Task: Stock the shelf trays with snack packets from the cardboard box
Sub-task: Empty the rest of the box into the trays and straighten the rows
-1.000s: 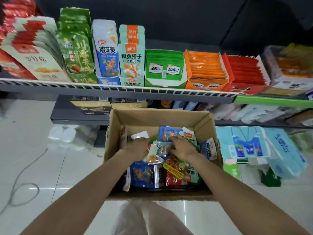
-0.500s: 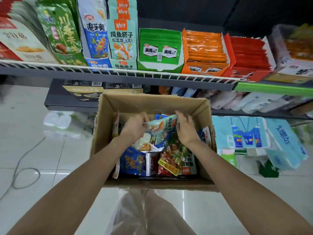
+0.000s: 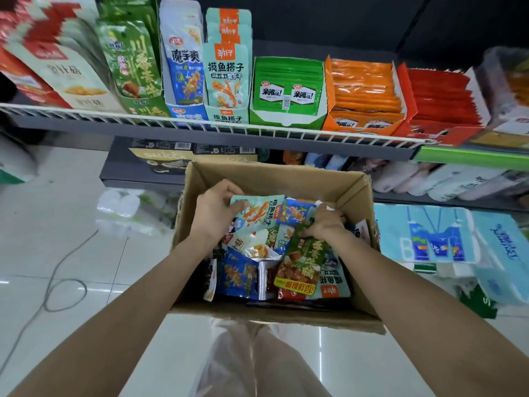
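An open cardboard box (image 3: 355, 193) in front of me is full of mixed snack packets. My left hand (image 3: 216, 210) pinches the left edge of a pale teal packet (image 3: 257, 213) lifted at the box's far side. My right hand (image 3: 325, 222) grips the top of a green packet (image 3: 303, 259) that lies on the heap. Above, the wire-fronted shelf (image 3: 257, 133) carries trays: a matching teal tray (image 3: 227, 81), a blue tray (image 3: 183, 67), a green bag tray (image 3: 134, 70), a green box tray (image 3: 286, 93), orange (image 3: 363, 93) and red (image 3: 438, 101) trays.
A lower dark shelf (image 3: 137, 179) holds boxed goods behind the carton. Blue tissue packs (image 3: 446, 239) stack on the floor to the right. A grey cable (image 3: 57, 270) loops on the white tiles to the left, beside wrapped bottles (image 3: 120, 202).
My left hand has raised the teal packet out of the heap. My right hand has moved right from the teal packet and closed on the green packet. The view has moved closer.
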{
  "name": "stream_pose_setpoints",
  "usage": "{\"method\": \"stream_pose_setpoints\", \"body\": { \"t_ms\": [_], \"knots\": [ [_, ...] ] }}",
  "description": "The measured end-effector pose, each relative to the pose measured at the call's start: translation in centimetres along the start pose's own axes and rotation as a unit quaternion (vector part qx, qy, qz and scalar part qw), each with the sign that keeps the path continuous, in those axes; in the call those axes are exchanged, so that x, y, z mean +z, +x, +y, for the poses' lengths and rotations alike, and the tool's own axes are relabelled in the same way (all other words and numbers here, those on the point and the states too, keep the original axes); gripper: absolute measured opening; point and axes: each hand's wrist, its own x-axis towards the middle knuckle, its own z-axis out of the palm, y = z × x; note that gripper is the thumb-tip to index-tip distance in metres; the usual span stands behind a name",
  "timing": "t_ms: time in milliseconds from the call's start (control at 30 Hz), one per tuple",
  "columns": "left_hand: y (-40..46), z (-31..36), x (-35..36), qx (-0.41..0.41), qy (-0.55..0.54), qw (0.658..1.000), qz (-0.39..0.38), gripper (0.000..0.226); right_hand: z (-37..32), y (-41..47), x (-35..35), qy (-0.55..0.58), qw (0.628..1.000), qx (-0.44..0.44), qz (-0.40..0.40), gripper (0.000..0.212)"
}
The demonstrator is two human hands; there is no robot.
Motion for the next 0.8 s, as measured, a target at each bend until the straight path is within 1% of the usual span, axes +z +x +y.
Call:
{"method": "stream_pose_setpoints", "body": {
  "t_ms": [100,133,167,200,233,300,367,433,467,500,533,567,600,633,667,733,800],
  "knots": [
    [-0.1,0.0,-0.6,-0.006,-0.034,0.999,0.038,0.009,-0.4,-0.2,-0.1,0.085,0.995,-0.011,0.057,0.066],
    [-0.2,0.1,-0.8,-0.004,-0.039,0.998,0.041,0.007,-0.4,-0.3,0.0,0.088,0.994,-0.016,0.067,0.053],
    [-0.3,0.2,-0.9,0.000,-0.037,0.998,0.043,0.004,-0.2,-0.5,0.1,0.067,0.996,-0.020,0.063,0.040],
    [-0.4,0.4,-1.0,0.004,-0.029,0.999,0.046,0.002,0.2,-0.5,0.2,0.047,0.997,-0.026,0.056,0.031],
    [-0.5,0.5,-1.1,0.004,-0.013,0.999,0.051,0.002,0.6,-0.5,0.4,0.037,0.998,-0.028,0.045,0.028],
    [-0.5,0.7,-1.1,-0.006,0.021,0.998,0.064,0.006,1.0,-0.3,0.8,0.071,0.997,-0.030,0.007,0.038],
    [-0.4,0.5,-1.0,-0.034,0.031,0.996,0.071,0.013,1.0,-0.2,0.9,0.096,0.995,-0.015,-0.012,0.060],
    [-0.4,0.1,-1.1,-0.055,0.023,0.995,0.075,0.018,0.6,-0.1,1.0,0.094,0.995,0.013,-0.016,0.086],
    [-0.4,-0.2,-1.1,-0.056,0.011,0.995,0.076,0.018,0.4,-0.2,1.0,0.086,0.996,0.021,-0.008,0.095],
    [-0.3,-0.5,-1.1,-0.055,-0.003,0.996,0.076,0.016,0.1,-0.4,1.0,0.084,0.996,0.026,0.007,0.099],
    [-0.2,-0.7,-1.2,-0.053,-0.016,0.996,0.075,0.013,0.0,-0.6,1.0,0.096,0.994,0.023,0.036,0.096],
    [-0.2,-0.8,-1.3,-0.054,-0.022,0.996,0.071,0.011,-0.3,-1.0,0.9,0.124,0.989,0.016,0.073,0.087],
    [-0.1,-0.8,-1.4,-0.056,-0.026,0.996,0.067,0.009,-0.4,-1.2,0.9,0.157,0.981,0.002,0.110,0.079],
    [-0.1,-0.8,-1.5,-0.059,-0.028,0.996,0.065,0.009,-0.5,-1.6,0.7,0.188,0.973,-0.014,0.135,0.075],
    [0.0,-0.7,-1.5,-0.065,-0.034,0.995,0.063,0.010,-0.5,-1.9,0.6,0.219,0.965,-0.026,0.144,0.077],
    [0.0,-0.1,-1.5,-0.088,-0.059,0.993,0.054,0.020,-0.3,-2.7,0.3,0.270,0.952,-0.038,0.143,0.086],
    [-0.2,0.7,-1.4,-0.107,-0.105,0.988,0.033,0.028,0.0,-4.0,-0.3,0.282,0.946,-0.053,0.149,0.086]
  ]
}}
